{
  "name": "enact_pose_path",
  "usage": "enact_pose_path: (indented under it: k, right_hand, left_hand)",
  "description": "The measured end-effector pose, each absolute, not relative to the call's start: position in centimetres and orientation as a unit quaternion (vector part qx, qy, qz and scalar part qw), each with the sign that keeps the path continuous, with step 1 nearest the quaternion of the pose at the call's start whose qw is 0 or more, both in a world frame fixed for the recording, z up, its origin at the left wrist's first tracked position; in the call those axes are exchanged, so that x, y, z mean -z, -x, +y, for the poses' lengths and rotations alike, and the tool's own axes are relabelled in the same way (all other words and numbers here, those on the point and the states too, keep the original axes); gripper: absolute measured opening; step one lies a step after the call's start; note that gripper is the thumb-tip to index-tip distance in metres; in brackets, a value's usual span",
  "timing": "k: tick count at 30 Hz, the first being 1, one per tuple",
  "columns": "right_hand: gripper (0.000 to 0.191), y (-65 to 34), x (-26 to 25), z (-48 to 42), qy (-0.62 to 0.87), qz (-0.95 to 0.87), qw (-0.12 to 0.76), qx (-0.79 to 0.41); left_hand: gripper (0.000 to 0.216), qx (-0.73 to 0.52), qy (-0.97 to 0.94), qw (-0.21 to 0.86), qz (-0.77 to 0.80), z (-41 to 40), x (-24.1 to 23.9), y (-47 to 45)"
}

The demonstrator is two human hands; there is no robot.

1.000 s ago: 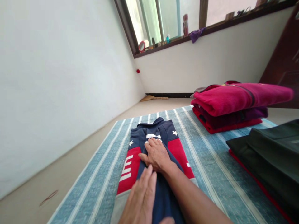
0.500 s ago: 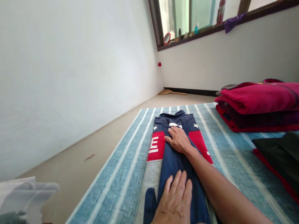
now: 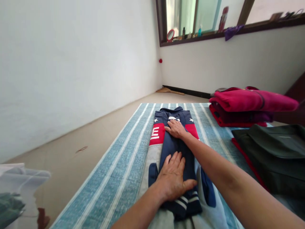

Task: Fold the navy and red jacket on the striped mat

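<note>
In the head view, a navy, red and grey jacket (image 3: 170, 147) lies front up on a blue striped mat (image 3: 124, 165) spread over the floor (image 3: 95, 140), its collar pointing away from the person. Both navy sleeves are folded in along the middle of the jacket, their striped cuffs (image 3: 188, 202) towards its near end.

The left hand (image 3: 173, 178) lies open and flat, palm down, on the sleeves just above the cuffs, fingers together and thumb spread; it grips nothing. The right hand (image 3: 176, 128) lies equally flat and open on the jacket's chest, just below the collar, between the two red panels, and holds nothing either.

To the right of the jacket, beyond its collar end, stands a stack of folded clothes (image 3: 247, 105) in pink and red. Nearer on that side lies a dark green garment (image 3: 274, 149). Well to the left of the jacket, off the mat, sits a clear plastic box (image 3: 21, 181). Far beyond the jacket, a window sill (image 3: 202, 34) carries small bottles.
</note>
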State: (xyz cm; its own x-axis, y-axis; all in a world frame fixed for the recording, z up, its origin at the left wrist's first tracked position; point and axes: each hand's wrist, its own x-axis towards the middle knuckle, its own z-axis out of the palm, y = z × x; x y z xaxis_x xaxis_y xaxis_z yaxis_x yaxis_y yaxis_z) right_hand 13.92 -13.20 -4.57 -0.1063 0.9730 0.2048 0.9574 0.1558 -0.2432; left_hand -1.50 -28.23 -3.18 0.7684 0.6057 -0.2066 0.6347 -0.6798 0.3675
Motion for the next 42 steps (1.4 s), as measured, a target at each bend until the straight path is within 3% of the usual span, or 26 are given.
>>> enact_pose_path:
  k: [9,15,24,33,42]
  right_hand:
    - [0.06,-12.3,4.0,-17.1,0.665,-0.727,0.166,-0.042]
    - [0.05,-12.6,3.3,-18.0,0.663,-0.725,0.168,-0.075]
    - [0.031,-13.8,2.6,-24.9,0.68,-0.689,0.243,-0.057]
    - [0.034,-12.9,4.7,-31.2,0.642,-0.662,0.378,-0.083]
    - [0.025,-11.3,5.3,-31.6,0.615,-0.645,0.425,-0.159]
  left_hand:
    - [0.084,0.027,-0.919,0.195,0.341,-28.1,2.7,1.0]
    - [0.083,0.02,-0.924,0.18,0.338,-27.9,3.1,0.7]
    - [0.079,0.006,-0.93,0.165,0.328,-27.8,2.6,0.6]
    - [0.081,0.023,-0.92,0.197,0.338,-27.8,2.9,1.0]
    - [0.074,0.003,-0.929,0.166,0.33,-27.8,3.3,1.2]
